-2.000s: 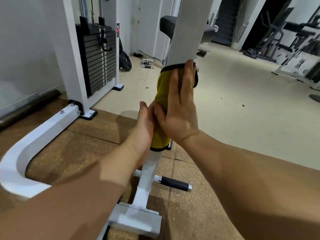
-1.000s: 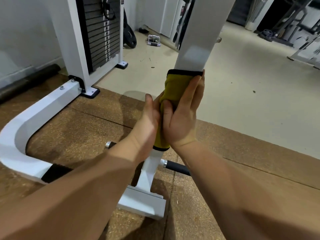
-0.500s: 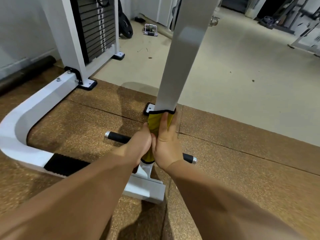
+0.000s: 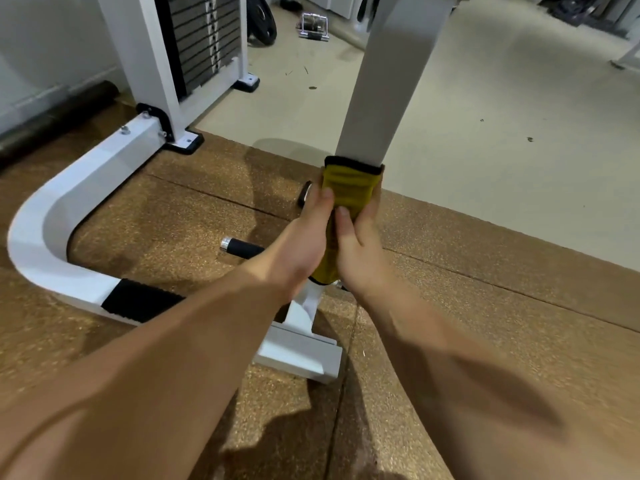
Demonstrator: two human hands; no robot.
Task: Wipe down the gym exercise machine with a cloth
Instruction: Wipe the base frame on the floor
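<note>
So that all faces get rubbed at once, I am curling my left hand (image 4: 299,251) round from nine o'clock, thumb pressing the yellow cloth (image 4: 349,188) onto the white post (image 4: 384,81), while my right hand (image 4: 360,261) is curling round from three o'clock. Sandwiched in this two-handed grip, the cloth is sitting low on the post, its black-edged top poking out at twelve o'clock.

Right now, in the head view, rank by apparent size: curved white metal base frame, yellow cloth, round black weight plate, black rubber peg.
1. Curved white metal base frame
2. Yellow cloth
3. Round black weight plate and black rubber peg: alike; plate farther, cropped.
</note>
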